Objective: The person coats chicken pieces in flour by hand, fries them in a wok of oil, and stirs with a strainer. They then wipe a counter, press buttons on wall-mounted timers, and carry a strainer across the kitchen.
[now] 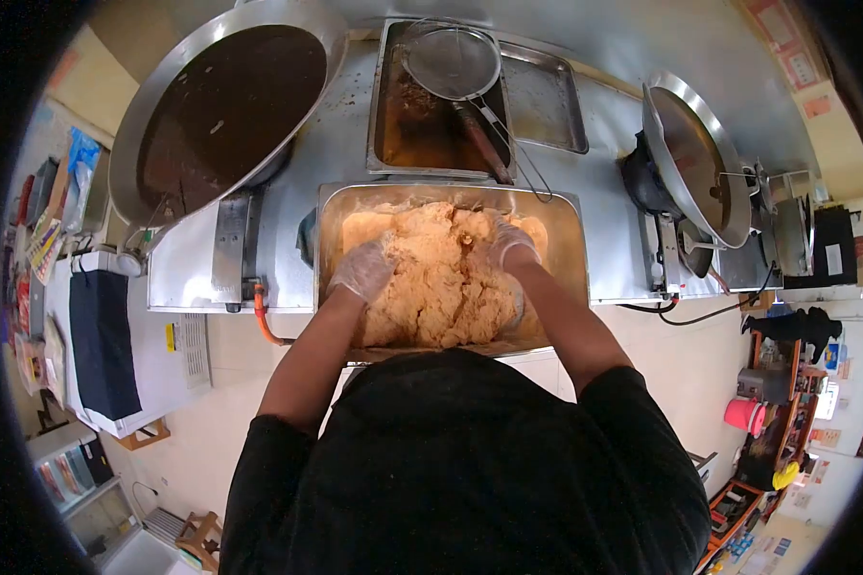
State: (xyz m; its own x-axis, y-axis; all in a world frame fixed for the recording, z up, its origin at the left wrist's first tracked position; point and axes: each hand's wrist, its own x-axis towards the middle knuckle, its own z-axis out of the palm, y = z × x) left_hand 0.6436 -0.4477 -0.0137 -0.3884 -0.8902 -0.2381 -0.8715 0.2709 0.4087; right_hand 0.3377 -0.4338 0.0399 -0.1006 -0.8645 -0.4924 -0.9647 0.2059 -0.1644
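Note:
A deep metal pan (577, 249) in front of me holds a heap of lumpy, orange-tan coated food (441, 273), like battered pieces in crumbly breading. My left hand (364, 270), in a clear plastic glove, presses into the left side of the heap. On the far right side, my right hand (510, 241), also gloved, reaches into the same food. The fingers of both hands are mostly buried in it, and whether they grip a piece I cannot tell. Reddish-brown bits show in a gap near the right hand.
A large wok of dark oil (230, 115) stands at back left, another oil-filled wok (690, 144) at right. Behind the pan, a wire strainer (453, 63) lies across an oily tray (393, 144), beside a shallow tray (547, 96). An orange hose (263, 311) hangs from the counter's front edge.

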